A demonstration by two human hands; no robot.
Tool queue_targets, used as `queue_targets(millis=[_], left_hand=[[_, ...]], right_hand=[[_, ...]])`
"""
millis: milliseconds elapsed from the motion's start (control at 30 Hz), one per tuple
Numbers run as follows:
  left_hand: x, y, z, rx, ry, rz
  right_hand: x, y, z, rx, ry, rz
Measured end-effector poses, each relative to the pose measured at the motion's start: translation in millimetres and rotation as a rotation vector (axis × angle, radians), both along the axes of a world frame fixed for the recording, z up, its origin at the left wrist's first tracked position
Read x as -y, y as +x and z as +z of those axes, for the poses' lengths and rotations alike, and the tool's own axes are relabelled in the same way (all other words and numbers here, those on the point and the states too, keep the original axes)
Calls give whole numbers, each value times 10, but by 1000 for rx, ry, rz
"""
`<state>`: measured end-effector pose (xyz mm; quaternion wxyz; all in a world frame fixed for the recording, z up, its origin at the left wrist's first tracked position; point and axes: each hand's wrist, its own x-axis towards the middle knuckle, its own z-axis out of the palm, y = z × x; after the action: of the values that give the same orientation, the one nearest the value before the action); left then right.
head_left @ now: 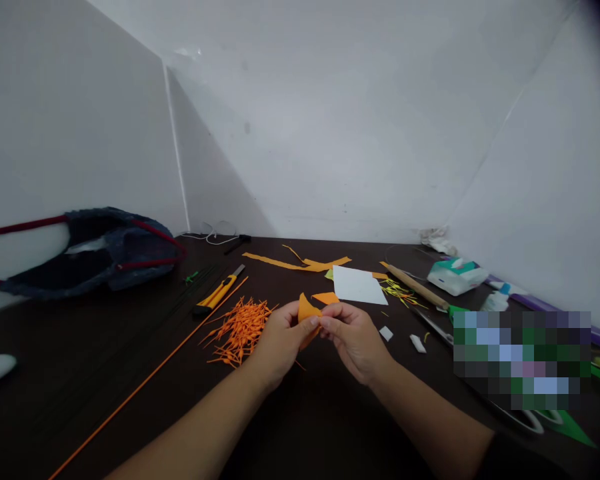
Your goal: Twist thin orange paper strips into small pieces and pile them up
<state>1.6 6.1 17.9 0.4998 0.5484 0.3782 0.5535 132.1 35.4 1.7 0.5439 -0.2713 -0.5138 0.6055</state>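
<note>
Between my two hands is a small orange paper piece [307, 309], curved and pinched at its right edge. My left hand [285, 337] holds it with thumb and fingers closed. The fingertips of my right hand [355, 337] press together on the same piece, touching the left thumb. Just left of my left hand lies a heap of thin orange strips with thicker middles [243, 327]. Beyond the hands are a flat orange paper scrap [326, 298] and a white sheet [360, 285].
A yellow utility knife [220, 293] and a long orange stick [145, 385] lie to the left, near a dark bag [100, 257]. Orange strips [300, 263] lie at the back. On the right are a wooden-handled tool [415, 285], a tissue pack [455, 277] and a small bottle [497, 300].
</note>
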Motion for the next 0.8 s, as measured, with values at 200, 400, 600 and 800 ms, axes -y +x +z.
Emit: queue_targets(millis=[200,400,600,800], left_hand=[[-1,-18,-23,-89,-11,68],[-32,-36,-60,-230,43,158],[-32,-31,-47,-364,108,183],[-69,-42,-89,-342,119,170]], right_hand=[[-44,33,-38,261,252,-179],[-51,89,28,547,686,-308],[-57,107,35,700,889,-449],[-51,103,57,713,800,-438]])
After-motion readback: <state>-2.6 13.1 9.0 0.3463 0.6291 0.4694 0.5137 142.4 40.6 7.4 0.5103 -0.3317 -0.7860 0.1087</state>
